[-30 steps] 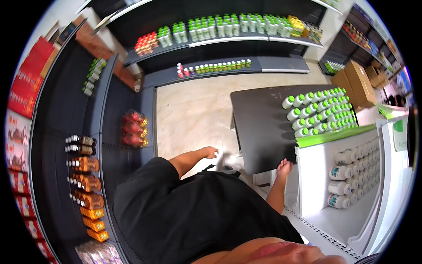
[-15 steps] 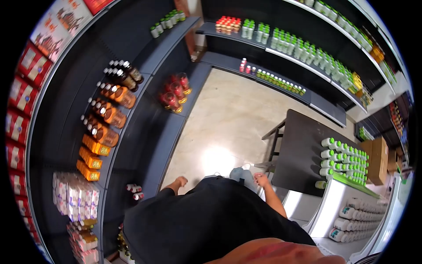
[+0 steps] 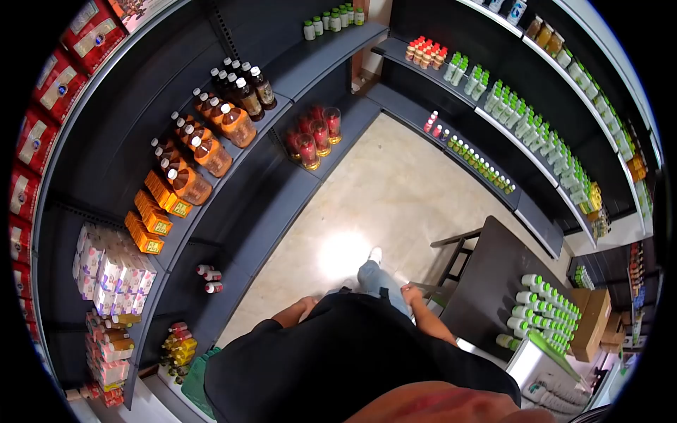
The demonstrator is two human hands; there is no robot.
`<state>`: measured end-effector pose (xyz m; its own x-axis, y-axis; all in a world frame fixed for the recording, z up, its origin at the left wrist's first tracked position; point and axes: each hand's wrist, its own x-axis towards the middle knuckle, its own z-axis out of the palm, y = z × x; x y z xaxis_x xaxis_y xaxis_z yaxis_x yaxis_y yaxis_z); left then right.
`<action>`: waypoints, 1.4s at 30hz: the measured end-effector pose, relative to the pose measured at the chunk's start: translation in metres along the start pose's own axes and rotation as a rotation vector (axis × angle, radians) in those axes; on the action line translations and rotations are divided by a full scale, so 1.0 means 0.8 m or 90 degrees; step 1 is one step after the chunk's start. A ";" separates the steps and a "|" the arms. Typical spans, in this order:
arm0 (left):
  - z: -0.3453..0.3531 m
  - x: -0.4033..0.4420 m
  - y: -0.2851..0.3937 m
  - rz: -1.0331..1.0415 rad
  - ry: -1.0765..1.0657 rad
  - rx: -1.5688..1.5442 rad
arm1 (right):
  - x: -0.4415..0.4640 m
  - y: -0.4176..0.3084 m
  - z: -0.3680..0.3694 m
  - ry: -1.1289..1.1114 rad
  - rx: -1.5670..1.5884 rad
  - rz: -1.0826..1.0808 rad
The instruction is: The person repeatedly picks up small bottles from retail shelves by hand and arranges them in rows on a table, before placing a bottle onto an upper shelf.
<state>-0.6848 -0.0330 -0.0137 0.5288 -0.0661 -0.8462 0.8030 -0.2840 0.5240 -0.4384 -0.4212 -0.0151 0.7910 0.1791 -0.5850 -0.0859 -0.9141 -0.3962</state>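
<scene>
My left hand hangs low beside my body, near the shelving on the left, its fingers loosely curled. Nothing shows in it. On the other side, my right hand is down at my thigh, also curled, with no object visible in it. It is nearest to the dark table, apart from its edge. White bottles with green caps stand in rows on that table. One leg in light jeans is stretched forward on the floor.
Left shelves hold brown drink bottles, orange boxes, tissue packs and red-filled jars. Green-capped bottles line the back shelf. Cardboard boxes stand beyond the table. Pale floor lies ahead.
My view has moved forward and turned, so the left shelves look nearer and the table sits lower. One leg has stepped ahead. Both hands remain low at my sides.
</scene>
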 end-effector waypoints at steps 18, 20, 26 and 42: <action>-0.250 0.221 0.387 0.118 0.202 0.147 | 0.277 -0.066 -0.186 -0.134 0.468 0.089; -0.269 0.224 0.450 0.128 0.205 0.171 | 0.316 -0.085 -0.199 -0.115 0.492 0.077; -0.265 0.294 0.484 0.178 0.134 0.285 | 0.384 -0.098 -0.207 -0.192 0.515 0.102; -0.547 0.516 0.827 0.490 0.174 -0.157 | 0.558 -0.143 -0.351 -0.130 0.271 0.040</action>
<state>0.1850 0.1701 0.0263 0.9739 0.0872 -0.2096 0.2134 -0.0364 0.9763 0.0943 -0.3388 -0.0324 0.6444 0.2349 -0.7278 -0.4044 -0.7030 -0.5850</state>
